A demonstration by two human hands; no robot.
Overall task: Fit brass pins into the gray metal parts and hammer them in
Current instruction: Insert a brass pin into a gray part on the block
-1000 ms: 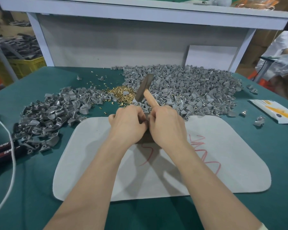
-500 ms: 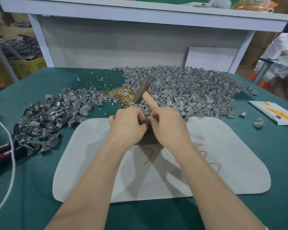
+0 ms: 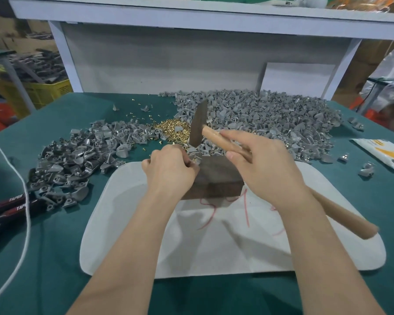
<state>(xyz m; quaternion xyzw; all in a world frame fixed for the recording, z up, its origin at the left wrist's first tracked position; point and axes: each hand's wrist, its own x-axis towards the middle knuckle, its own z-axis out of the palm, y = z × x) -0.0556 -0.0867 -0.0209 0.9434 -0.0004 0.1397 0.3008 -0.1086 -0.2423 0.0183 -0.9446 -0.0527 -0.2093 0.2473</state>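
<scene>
Now the right hand (image 3: 266, 169), gripping the hammer (image 3: 216, 138), has swung toward three o'clock — strike likely next — left hand (image 3: 171, 171) pinching a gray part (image 3: 194, 159) on the block (image 3: 218, 178).

We see the gray metal parts (image 3: 271, 119) with a dull, matt finish; some faces give a weak shine. The brass pins (image 3: 173, 130) are glossy and yellow. The hammer (image 3: 214, 136) has a dark metal head without gloss and a handle of pale, smooth wood. The block (image 3: 221, 178) looks dark and matt; its material we cannot tell. The white mat (image 3: 214, 251) seems a soft, felt-like cloth. The table cover (image 3: 55, 258) is green matt cloth. The packet (image 3: 378, 151) and the black tool handles (image 3: 7, 209) look glossy.
</scene>
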